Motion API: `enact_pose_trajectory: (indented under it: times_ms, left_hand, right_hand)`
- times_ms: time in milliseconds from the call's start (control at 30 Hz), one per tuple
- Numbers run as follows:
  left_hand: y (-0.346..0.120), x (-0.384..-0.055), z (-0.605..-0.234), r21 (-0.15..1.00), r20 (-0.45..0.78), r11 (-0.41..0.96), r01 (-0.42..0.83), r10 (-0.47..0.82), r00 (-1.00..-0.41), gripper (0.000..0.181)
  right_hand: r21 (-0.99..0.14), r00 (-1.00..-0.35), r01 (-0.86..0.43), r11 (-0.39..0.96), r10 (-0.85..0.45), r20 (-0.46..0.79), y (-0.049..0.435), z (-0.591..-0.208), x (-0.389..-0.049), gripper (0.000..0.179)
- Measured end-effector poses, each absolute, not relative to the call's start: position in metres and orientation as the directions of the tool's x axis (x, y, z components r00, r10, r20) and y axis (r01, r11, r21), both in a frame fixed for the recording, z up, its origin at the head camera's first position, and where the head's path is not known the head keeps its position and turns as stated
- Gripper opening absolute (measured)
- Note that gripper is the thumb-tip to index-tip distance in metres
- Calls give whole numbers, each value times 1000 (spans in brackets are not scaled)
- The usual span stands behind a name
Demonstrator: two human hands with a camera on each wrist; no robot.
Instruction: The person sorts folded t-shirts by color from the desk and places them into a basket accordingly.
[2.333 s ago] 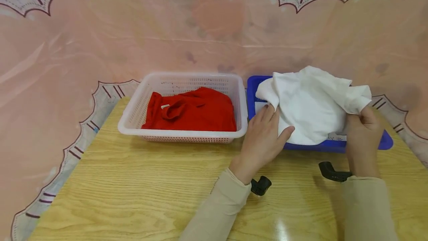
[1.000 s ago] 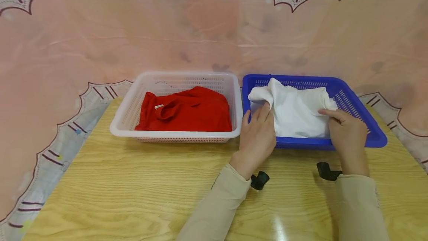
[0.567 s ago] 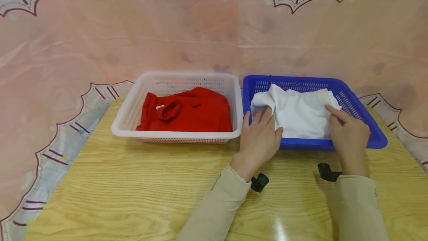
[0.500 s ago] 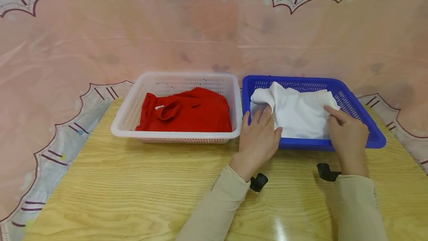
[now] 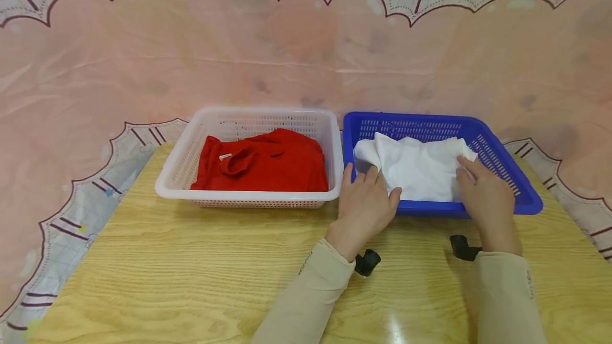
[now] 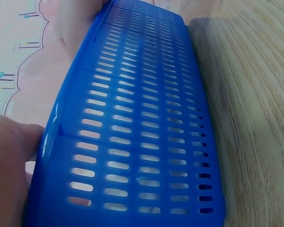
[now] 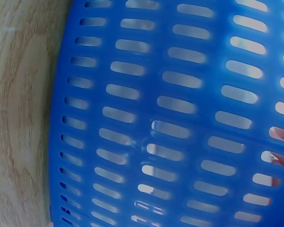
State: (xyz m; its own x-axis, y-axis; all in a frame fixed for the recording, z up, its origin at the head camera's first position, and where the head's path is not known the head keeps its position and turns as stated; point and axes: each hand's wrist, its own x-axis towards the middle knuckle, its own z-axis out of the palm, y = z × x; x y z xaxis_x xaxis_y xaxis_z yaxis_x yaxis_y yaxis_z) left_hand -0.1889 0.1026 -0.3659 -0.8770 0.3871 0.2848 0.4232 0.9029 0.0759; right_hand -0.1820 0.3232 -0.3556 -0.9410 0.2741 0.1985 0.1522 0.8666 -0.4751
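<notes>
A folded white cloth (image 5: pixel 418 169) lies inside the blue basket (image 5: pixel 430 207), its left end bunched into a raised fold. My left hand (image 5: pixel 365 203) reaches over the basket's near left corner, fingers extended to the cloth's left fold and thumb spread away. At the cloth's right end, my right hand (image 5: pixel 490 192) rests its fingers on the folded edge, with a gap between the upper and lower digits. The left wrist view has part of the left hand (image 6: pixel 9 161) against the basket's rim. Basket slots fill the right wrist view, with bits of skin behind them.
To the left stands a white basket (image 5: pixel 258 195) holding a red garment (image 5: pixel 268 163) with a small white label. Both baskets sit near the back of the wooden table (image 5: pixel 201 269), before a pink patterned sheet (image 5: pixel 215 68). Black cameras (image 5: pixel 368 263) jut from the wrists.
The white cloth has come down from above the blue basket and now lies in it, lower and more compact. Both hands came down with it and have moved slightly since.
</notes>
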Motion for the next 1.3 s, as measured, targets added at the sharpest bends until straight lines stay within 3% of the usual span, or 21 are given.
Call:
enact_pose_trajectory:
  times_ms: [233,433,700,933,1300]
  left_hand:
    - [102,-191,-366,79,281,894,440,404,-871,51]
    - [101,-190,-365,80,246,893,442,413,-877,54]
    - [104,-190,-366,89,303,895,438,395,-867,50]
    - [100,-189,-366,103,229,908,406,375,-898,55]
    - [100,-185,-367,131,181,892,433,408,-895,50]
  right_hand:
    - [-503,-931,175,846,308,195,324,-356,-184,51]
    - [-408,-954,237,882,291,76,325,-357,-184,61]
    - [-378,-948,247,892,304,98,326,-356,-182,59]
    - [-334,-961,247,909,274,36,321,-358,-188,61]
    - [-353,-948,202,914,273,164,322,-364,-188,52]
